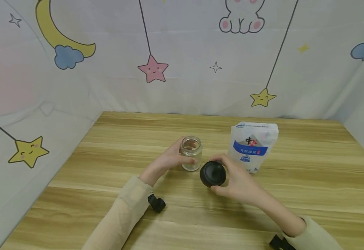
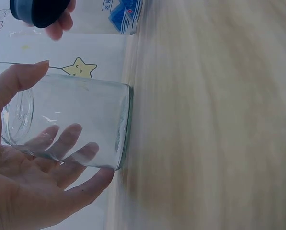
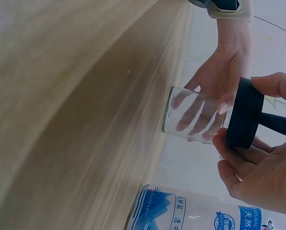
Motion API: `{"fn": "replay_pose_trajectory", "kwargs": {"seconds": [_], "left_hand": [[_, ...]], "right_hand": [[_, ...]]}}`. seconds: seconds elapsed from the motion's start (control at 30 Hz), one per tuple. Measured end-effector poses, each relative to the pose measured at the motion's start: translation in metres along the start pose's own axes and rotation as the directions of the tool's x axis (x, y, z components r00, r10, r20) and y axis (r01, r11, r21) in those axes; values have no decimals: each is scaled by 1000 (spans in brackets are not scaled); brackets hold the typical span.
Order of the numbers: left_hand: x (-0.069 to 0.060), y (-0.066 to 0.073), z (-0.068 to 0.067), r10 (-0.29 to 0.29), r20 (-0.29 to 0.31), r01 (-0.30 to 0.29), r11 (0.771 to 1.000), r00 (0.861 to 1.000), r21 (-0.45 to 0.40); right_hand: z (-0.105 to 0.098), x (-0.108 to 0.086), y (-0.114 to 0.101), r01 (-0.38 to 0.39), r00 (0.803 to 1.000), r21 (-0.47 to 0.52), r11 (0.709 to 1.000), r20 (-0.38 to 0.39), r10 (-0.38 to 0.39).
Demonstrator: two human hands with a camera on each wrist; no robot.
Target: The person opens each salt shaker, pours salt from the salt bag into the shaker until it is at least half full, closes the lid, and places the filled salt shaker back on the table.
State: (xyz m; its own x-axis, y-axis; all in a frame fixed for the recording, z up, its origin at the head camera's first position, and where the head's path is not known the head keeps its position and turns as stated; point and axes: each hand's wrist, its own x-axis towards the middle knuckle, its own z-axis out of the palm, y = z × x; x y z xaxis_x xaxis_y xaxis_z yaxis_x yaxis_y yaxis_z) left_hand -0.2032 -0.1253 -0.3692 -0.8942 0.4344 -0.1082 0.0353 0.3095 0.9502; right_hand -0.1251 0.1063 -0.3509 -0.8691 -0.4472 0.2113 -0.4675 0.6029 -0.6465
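Observation:
My left hand (image 1: 170, 159) holds a clear glass jar (image 1: 192, 152), which stands upright on the wooden table without a lid. In the left wrist view the jar (image 2: 92, 117) looks empty, with the thumb on one side and the fingers around the other. My right hand (image 1: 239, 180) grips a round black lid (image 1: 212, 174) by its rim, just right of the jar and apart from it. A short black knob (image 3: 277, 123) sticks out from the lid's top in the right wrist view.
Behind my right hand stands a white and blue pouch of sea salt (image 1: 253, 146). The wooden table (image 1: 132, 139) meets a printed cloth backdrop (image 1: 194, 93) at its far edge. Small black devices sit at both sleeve cuffs.

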Motion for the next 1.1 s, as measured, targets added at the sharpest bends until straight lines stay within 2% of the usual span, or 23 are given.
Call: {"fn": "replay_pose_trajectory", "kwargs": {"seconds": [0.3, 0.63, 0.8, 1.1], "left_hand": [[0, -1, 0, -1, 0, 1, 1000, 1000, 7], [0, -2, 0, -2, -5, 2, 1000, 1000, -10], [0, -2, 0, -2, 0, 2, 1000, 1000, -16], [1, -1, 0, -8, -10, 8, 1000, 1000, -3]], "right_hand": [[0, -10, 1, -28, 997, -62, 998, 66, 32], [2, -18, 3, 64, 996, -110, 992, 73, -56], [3, -20, 3, 78, 994, -119, 990, 84, -69], [6, -23, 7, 135, 976, -128, 982, 189, -109]]}}
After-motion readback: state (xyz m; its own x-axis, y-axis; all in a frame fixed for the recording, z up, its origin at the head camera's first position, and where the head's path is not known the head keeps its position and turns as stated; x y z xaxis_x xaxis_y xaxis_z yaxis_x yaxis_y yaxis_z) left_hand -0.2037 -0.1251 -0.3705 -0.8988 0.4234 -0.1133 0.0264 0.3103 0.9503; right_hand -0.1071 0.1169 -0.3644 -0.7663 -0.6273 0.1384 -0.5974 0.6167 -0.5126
